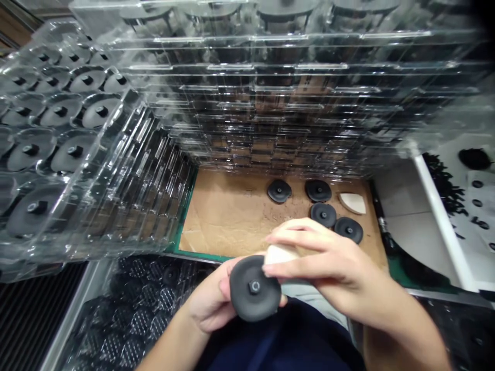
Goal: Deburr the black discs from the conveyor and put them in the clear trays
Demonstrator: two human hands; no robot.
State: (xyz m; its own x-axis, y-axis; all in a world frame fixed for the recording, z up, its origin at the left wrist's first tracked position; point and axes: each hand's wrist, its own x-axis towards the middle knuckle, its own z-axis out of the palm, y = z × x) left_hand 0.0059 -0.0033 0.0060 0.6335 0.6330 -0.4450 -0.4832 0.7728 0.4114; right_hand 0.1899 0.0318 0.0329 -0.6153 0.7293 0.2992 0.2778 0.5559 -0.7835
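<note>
My left hand [214,299] grips a black rounded disc [247,304] with a small stem at its centre, its stem side facing up. In my right hand [328,257] is a cream wedge-shaped sponge [280,253], pinched between thumb and fingers. The sponge meets the disc's upper right rim. Beyond my right hand, several similar black discs [279,190] lie stem up on a sheet of brown cardboard [220,216]. Near them rests a second cream wedge sponge [352,202].
Tall stacks of clear plastic trays [270,103] rise behind the cardboard and on the left, where the top tray [88,149] holds several discs. Another clear tray [135,309] sits low at the left. On the right, small black parts [444,185] lie past a white edge [441,216].
</note>
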